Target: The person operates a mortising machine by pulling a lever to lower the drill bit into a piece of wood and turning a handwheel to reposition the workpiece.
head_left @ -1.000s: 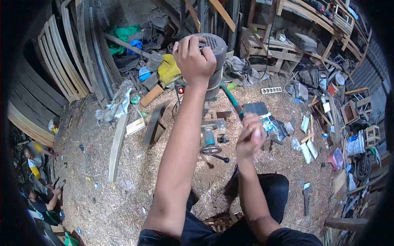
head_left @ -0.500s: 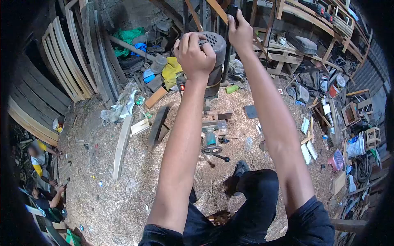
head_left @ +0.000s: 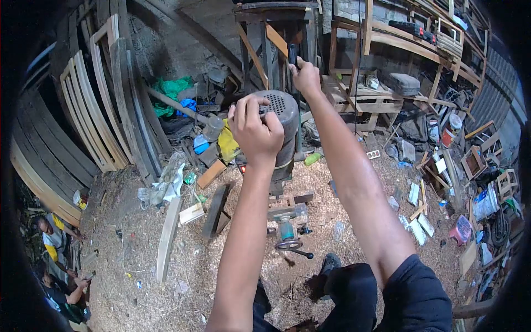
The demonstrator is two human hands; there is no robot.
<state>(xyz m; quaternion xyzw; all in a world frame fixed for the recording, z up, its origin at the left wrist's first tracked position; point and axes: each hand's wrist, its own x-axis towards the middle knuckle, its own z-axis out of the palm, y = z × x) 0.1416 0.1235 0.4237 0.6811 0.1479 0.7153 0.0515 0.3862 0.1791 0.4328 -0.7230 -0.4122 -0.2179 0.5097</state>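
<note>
A dark cylindrical motor [head_left: 286,124] with a perforated round top stands upright in front of me. My left hand [head_left: 256,130] is closed against its upper left side, fingers curled over the rim; part of the grip is hidden. Just beyond the motor, my right hand [head_left: 306,77] is wrapped round a black handle [head_left: 292,53], whose upper end sticks out above the fist. Below the motor sits a metal vise-like fixture [head_left: 286,212] with a green body. A handwheel [head_left: 289,244] with a black knob is at its near end.
Wood shavings cover the floor [head_left: 160,301]. Curved timber pieces [head_left: 88,110] lean at the left. Two people [head_left: 55,238] are low at the far left. A curved board [head_left: 168,238] lies left of the machine. Scrap, frames and a pink basket [head_left: 460,229] crowd the right.
The view has tilted upward, so the machine sits lower in it. My right hand and the black handle have shifted left and away past the motor. My left hand stays at the motor.
</note>
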